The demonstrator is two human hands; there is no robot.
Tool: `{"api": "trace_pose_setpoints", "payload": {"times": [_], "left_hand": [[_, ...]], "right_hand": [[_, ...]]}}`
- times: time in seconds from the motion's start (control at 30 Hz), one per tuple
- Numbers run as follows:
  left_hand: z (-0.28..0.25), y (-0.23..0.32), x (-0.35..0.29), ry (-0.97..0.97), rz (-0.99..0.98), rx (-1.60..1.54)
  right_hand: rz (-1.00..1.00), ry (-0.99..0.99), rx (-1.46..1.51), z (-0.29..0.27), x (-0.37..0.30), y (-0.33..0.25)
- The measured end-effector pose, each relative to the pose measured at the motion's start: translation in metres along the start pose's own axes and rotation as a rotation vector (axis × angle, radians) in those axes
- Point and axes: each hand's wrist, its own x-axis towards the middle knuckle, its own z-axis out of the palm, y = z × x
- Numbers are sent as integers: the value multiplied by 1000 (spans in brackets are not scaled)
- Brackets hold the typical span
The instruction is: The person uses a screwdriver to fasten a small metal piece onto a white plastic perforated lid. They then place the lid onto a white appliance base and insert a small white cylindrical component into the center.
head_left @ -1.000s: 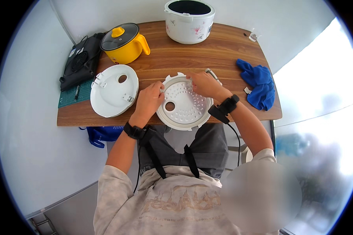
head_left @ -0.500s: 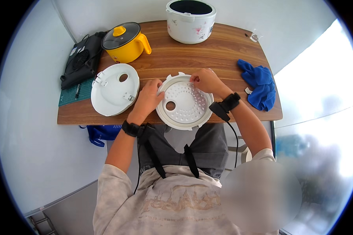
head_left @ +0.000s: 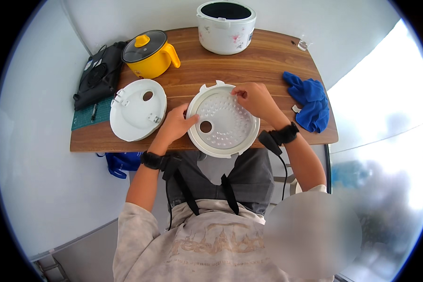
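Note:
A round white inner lid [head_left: 228, 120] from a rice cooker, dimpled and with one round hole, lies at the table's front edge, its near rim jutting past it. My left hand [head_left: 177, 123] grips its left rim, thumb on top and fingers curled at the edge. At the upper right rim my right hand [head_left: 254, 99] is closed in a pinch; whatever lies between its fingertips is hidden. Left of my left hand lies a white outer lid [head_left: 131, 113], inside up, with a round hole and metal-looking hinge parts.
A white flowered rice cooker body [head_left: 225, 30] stands open at the back. At the back left are a yellow pot [head_left: 150, 61] with a glass lid, a black device [head_left: 98, 73] and a green cutting mat [head_left: 87, 116]. A blue cloth [head_left: 312, 103] lies right; a small clear cup [head_left: 302, 45] stands behind it.
My right hand has shifted slightly right along the inner lid's rim. The inner lid's far edge sits a little higher in the picture, and my left hand has slid slightly down its left side.

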Motion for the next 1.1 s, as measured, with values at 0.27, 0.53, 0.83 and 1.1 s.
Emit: {"api": "trace_pose_setpoints", "payload": {"times": [0.27, 0.53, 0.83, 1.1], "left_hand": [[-18, 59, -49, 146, 167, -112], [-15, 69, -71, 536, 768, 303], [-7, 65, -78, 504, 978, 381], [-7, 52, -77, 426, 796, 464]], "right_hand": [[-192, 367, 65, -54, -54, -76], [298, 318, 520, -58, -80, -47], [353, -26, 658, -31, -80, -26], [362, 79, 834, -33, -79, -31]]}}
